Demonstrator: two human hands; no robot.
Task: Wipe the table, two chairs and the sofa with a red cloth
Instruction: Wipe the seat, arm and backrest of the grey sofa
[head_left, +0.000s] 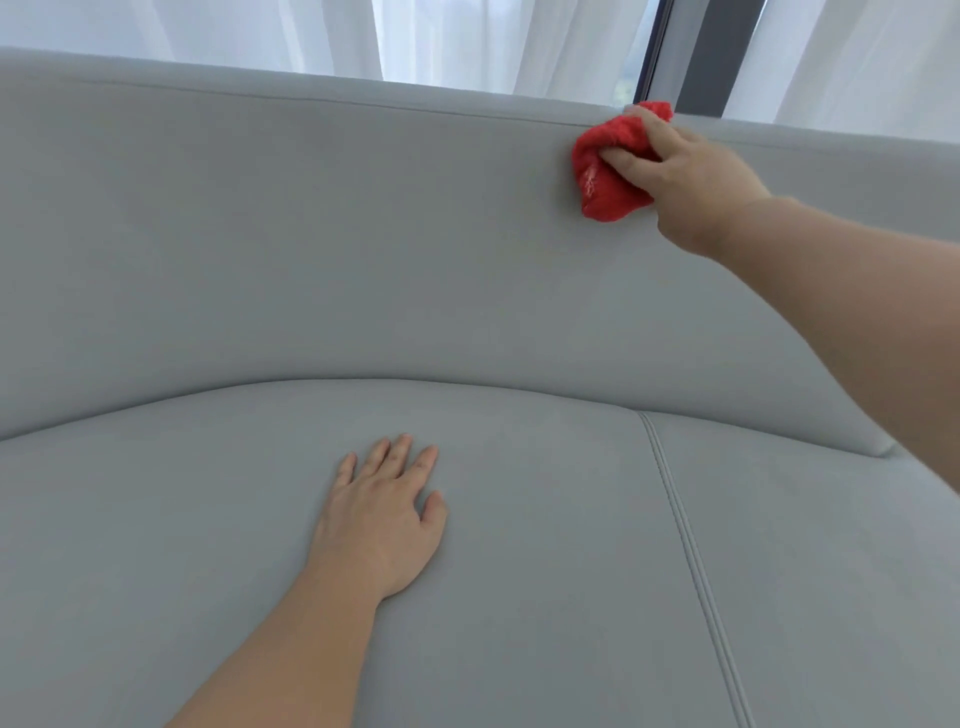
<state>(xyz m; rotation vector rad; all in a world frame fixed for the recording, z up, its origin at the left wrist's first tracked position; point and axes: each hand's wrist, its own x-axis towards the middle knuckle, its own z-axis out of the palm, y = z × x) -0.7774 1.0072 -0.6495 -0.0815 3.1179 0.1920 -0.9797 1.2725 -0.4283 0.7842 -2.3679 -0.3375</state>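
A light grey sofa (260, 234) fills the view, its curved backrest above and its seat cushion below. My right hand (691, 176) grips a bunched red cloth (608, 182) and holds it against the backrest near its top edge, at the upper right. My left hand (384, 514) lies flat on the seat cushion with fingers straight and spread, palm down. The table and the chairs are out of view.
A stitched seam (691, 561) runs down the seat cushion at the right. Behind the sofa hang white sheer curtains (467, 36), with a dark window frame (701, 52) showing between them.
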